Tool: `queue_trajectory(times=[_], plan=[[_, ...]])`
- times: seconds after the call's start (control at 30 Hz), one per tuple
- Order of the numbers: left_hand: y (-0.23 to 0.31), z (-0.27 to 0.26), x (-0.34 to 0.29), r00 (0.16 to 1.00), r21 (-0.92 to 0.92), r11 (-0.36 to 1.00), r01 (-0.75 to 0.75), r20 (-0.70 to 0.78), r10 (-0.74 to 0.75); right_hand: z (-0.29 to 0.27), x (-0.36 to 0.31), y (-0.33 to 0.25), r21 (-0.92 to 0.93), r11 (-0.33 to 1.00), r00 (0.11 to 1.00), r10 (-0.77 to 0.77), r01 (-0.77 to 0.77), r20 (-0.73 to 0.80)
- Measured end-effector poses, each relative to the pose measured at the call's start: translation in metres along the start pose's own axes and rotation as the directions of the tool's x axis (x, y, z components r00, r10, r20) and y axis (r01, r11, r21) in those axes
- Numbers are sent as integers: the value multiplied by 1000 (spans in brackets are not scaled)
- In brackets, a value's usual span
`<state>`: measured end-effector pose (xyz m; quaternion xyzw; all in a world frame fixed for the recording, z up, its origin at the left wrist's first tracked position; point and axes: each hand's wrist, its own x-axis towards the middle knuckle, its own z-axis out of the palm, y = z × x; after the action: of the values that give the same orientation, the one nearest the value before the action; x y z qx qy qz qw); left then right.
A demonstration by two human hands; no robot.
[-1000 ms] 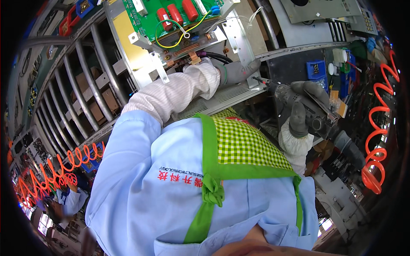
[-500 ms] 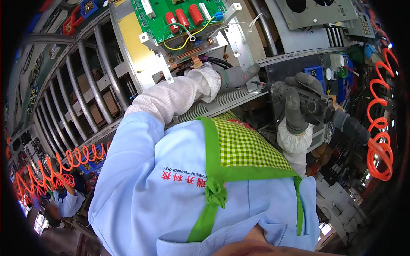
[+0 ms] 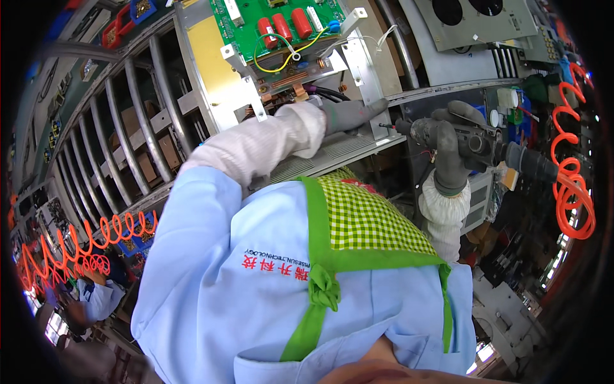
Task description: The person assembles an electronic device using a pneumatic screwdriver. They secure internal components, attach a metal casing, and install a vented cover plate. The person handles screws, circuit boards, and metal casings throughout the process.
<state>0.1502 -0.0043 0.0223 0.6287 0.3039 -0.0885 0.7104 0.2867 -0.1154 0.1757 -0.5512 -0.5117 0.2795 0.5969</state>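
Note:
My left hand (image 3: 350,115), in a grey glove and white sleeve, rests flat on the edge of a metal chassis (image 3: 364,70). The chassis carries a green circuit board (image 3: 275,29) with three red cylinders and a yellow-green wire. My right hand (image 3: 448,150), also gloved, grips a dark pneumatic screwdriver (image 3: 476,139). The tool lies level, and its tip points left at the chassis's lower right corner, close to my left fingertips. An orange coiled hose (image 3: 571,182) runs from the tool's rear. My blue coat and green checked apron (image 3: 364,217) fill the lower middle.
Metal roller rails (image 3: 128,121) curve along the left. More orange coiled hoses (image 3: 77,246) hang at lower left, above another person in blue (image 3: 96,299). A grey panel with fan holes (image 3: 473,22) lies at upper right, with small bins (image 3: 511,102) beneath it.
My right hand has lifted the screwdriver from low beside the apron to the level of the chassis edge, with its tip toward my left hand. My left hand stayed on the chassis.

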Motion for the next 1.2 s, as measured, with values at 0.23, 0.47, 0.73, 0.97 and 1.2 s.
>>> queue_trajectory(times=[0.23, 0.47, 0.73, 0.97, 1.2], plan=[[-26, -17, -129, 749, 566, 650, -507, -85, 657, -12, 4, -32, 95, 965, 969, -247, 246, -9], [9, 15, -235, 812, -658, 563, -499, -582, 40, 23, 10, -79, 426, 777, 824, -554, 464, 114], [-6, 66, -257, 487, -461, 542, -703, -867, -106, 54, 42, -60, 723, 607, 632, -711, 331, 307], [-15, 68, -244, 555, -551, -73, -831, -829, -68, 85, 24, -74, 732, 592, 688, -686, 338, 237], [-18, 64, -242, 680, -657, -355, -665, -729, 76, 115, 9, -77, 718, 628, 701, -656, 301, 279]])
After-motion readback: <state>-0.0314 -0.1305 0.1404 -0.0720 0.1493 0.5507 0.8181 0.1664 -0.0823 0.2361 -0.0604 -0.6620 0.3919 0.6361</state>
